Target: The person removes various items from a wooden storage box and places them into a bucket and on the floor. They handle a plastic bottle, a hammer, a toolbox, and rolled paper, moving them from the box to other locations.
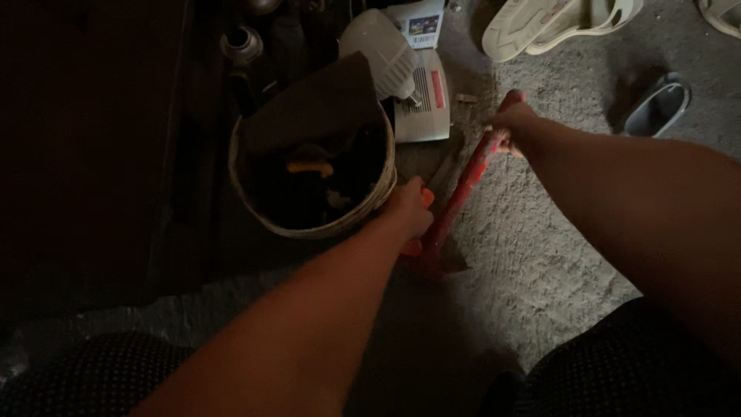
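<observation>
- our right hand (511, 127) is wrapped around the top of a red tool (463, 189), a long handle that slants down to a head resting on the concrete floor (540, 255). the grip sits right at the end, so a hard push could let the head skid on the gritty surface.
- our left hand (409, 212) is curled low on the same tool, near its head, with something orange showing at the fingers — we cannot tell whether that is part of the tool or a separate piece. with fingers this near the head, a slip could pinch them against the floor.
- the bucket (255, 197) stands just beside our left hand, touching or nearly so. it holds dark contents, a small orange piece (310, 166) and a dark flap leaning over its rim; a jolt from the wrist could tip it or knock the flap in.
- behind the bucket lie a white bulb (382, 50) and a white box (428, 100), close to the tool's upper end — a swing of the handle could strike the bulb.
- sandals (540, 23) and a dark shoe (656, 108) lie well apart, out of harm.
- the light is poor; the left side is nearly black, so we could misjudge what lies there.
</observation>
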